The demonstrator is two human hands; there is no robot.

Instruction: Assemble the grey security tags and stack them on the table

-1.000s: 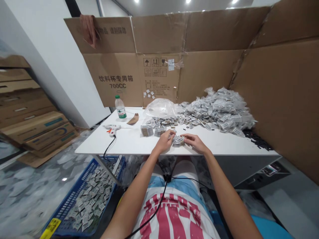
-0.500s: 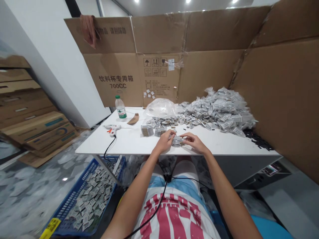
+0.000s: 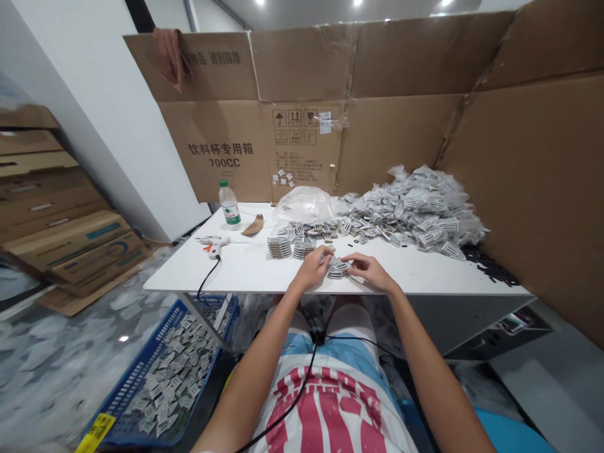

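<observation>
Near the front edge of the white table, a short stack of flat grey-and-white slotted pieces [image 3: 337, 269] sits between my two hands. My left hand [image 3: 313, 268] is closed with curled fingers against the stack's left side. On the other side, my right hand [image 3: 372, 270] grips the right edge with thumb and fingertips. Parts of the fingertips are hidden. Just left of my left hand are a neat stack of similar pieces [image 3: 280, 247] and a second stack [image 3: 302, 250], partly covered by that hand.
Behind lie loose pieces [image 3: 363, 229], a clear plastic bag [image 3: 304, 204] and a big heap of bagged pieces [image 3: 425, 207]. A glue gun [image 3: 214, 246], a bottle [image 3: 229, 206] and a brown curved object [image 3: 253, 225] are left. A blue basket [image 3: 127, 371] stands below; cardboard [image 3: 401, 138] walls the back.
Almost nothing differs. Both hands stay around the stack, with only a slight shift of the fingers and of the view.
</observation>
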